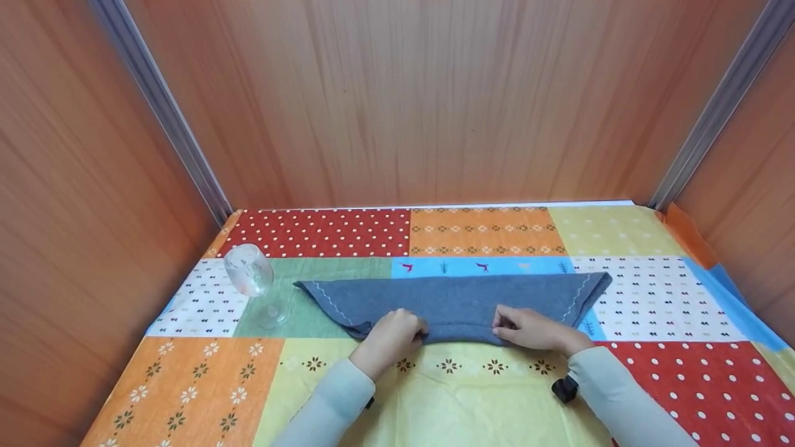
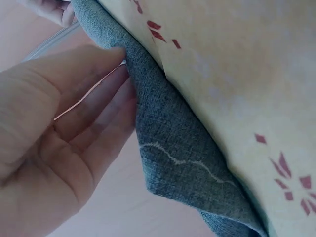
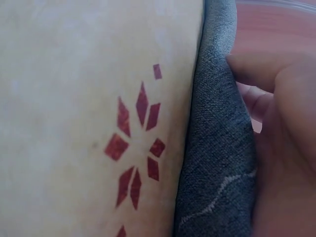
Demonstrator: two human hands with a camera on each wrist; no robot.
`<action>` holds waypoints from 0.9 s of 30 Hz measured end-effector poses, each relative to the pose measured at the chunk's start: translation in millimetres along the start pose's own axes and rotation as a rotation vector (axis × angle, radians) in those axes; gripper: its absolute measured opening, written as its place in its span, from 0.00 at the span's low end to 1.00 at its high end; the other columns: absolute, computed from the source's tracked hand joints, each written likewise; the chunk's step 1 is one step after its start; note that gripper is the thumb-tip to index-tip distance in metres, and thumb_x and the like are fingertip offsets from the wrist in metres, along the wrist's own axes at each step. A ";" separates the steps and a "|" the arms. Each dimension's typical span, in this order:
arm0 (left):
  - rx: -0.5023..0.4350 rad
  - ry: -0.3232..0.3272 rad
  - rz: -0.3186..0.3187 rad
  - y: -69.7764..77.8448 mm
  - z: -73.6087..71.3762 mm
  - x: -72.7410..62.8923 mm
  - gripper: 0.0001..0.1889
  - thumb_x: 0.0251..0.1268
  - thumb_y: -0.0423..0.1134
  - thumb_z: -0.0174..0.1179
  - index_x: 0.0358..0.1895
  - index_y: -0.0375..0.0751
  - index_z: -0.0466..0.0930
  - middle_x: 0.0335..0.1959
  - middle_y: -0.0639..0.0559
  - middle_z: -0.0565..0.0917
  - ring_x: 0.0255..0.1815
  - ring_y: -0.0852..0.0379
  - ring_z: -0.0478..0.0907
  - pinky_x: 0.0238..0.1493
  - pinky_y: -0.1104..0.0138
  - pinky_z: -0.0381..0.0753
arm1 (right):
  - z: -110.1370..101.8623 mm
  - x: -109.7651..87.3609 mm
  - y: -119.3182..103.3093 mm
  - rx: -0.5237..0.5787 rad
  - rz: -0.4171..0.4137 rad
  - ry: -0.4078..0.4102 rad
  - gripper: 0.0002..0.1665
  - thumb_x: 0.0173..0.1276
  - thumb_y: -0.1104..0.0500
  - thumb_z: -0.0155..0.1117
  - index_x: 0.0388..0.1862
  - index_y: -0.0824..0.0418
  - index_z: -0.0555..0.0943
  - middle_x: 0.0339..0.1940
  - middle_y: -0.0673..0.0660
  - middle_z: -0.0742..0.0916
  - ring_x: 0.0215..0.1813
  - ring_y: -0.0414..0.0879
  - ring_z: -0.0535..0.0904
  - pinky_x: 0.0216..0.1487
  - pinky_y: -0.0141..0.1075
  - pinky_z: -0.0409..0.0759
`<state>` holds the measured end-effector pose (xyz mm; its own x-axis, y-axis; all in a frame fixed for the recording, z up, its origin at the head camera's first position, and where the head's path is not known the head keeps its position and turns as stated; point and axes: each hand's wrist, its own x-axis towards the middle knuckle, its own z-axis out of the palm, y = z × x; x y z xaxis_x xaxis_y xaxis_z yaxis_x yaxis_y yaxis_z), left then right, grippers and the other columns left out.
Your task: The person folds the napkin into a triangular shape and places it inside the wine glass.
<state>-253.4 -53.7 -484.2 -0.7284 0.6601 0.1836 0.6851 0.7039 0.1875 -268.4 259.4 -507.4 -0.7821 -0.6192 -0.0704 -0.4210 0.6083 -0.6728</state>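
A grey-blue towel [image 1: 459, 301] with pale wavy stitching near both ends lies folded across the table, its near edge rolled into a thick lip. At the left part of that lip, my left hand [image 1: 392, 340] pinches the cloth. The left wrist view shows the thumb and fingers of this hand [image 2: 64, 113] meeting at the towel's edge [image 2: 163, 118]. Farther right, my right hand [image 1: 534, 329] pinches the same near edge. In the right wrist view its thumb [image 3: 261, 69] presses against the rolled towel [image 3: 217, 113], while the other fingers are mostly hidden behind it.
A clear wine glass [image 1: 249, 273] stands on the table left of the towel. The patchwork tablecloth [image 1: 472, 397] covers the tabletop. Wood-grain panels [image 1: 435, 105] wall in the back and both sides. A black strap piece [image 1: 565, 389] hangs at the right wrist.
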 end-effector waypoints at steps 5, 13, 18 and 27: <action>-0.029 -0.027 -0.019 -0.5 -2.1 -1.6 0.06 0.58 0.28 0.71 0.38 0.40 0.90 0.35 0.52 0.88 0.36 0.60 0.84 0.38 0.68 0.82 | 3.4 -1.7 -3.8 -0.053 -0.017 0.065 0.04 0.79 0.55 0.57 0.42 0.52 0.76 0.32 0.46 0.78 0.32 0.40 0.71 0.34 0.35 0.72; -0.046 -0.047 -0.038 -0.8 -3.4 -2.5 0.10 0.59 0.29 0.71 0.44 0.39 0.90 0.40 0.50 0.89 0.43 0.54 0.86 0.45 0.65 0.84 | 13.8 -6.6 -13.9 -0.411 -0.205 0.325 0.04 0.69 0.61 0.69 0.35 0.53 0.83 0.35 0.44 0.79 0.39 0.39 0.74 0.39 0.35 0.79; -0.038 -0.041 -0.019 -0.4 -2.2 -2.8 0.09 0.58 0.30 0.72 0.43 0.39 0.90 0.39 0.50 0.89 0.41 0.55 0.86 0.44 0.65 0.84 | 16.8 -12.3 -18.4 -0.498 -0.262 0.362 0.04 0.66 0.62 0.71 0.34 0.55 0.83 0.34 0.46 0.80 0.37 0.39 0.76 0.37 0.34 0.81; -0.027 -0.085 -0.038 -0.5 -5.2 -1.8 0.10 0.60 0.34 0.73 0.44 0.40 0.90 0.40 0.51 0.89 0.43 0.56 0.85 0.44 0.65 0.84 | 17.0 -18.5 -16.9 -0.542 -0.138 0.345 0.09 0.65 0.58 0.73 0.40 0.56 0.81 0.38 0.49 0.79 0.42 0.42 0.75 0.43 0.40 0.81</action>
<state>-252.4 -56.6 -479.6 -0.7509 0.6538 0.0938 0.6562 0.7223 0.2186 -239.0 252.1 -507.2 -0.7689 -0.5693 0.2909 -0.6291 0.7548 -0.1856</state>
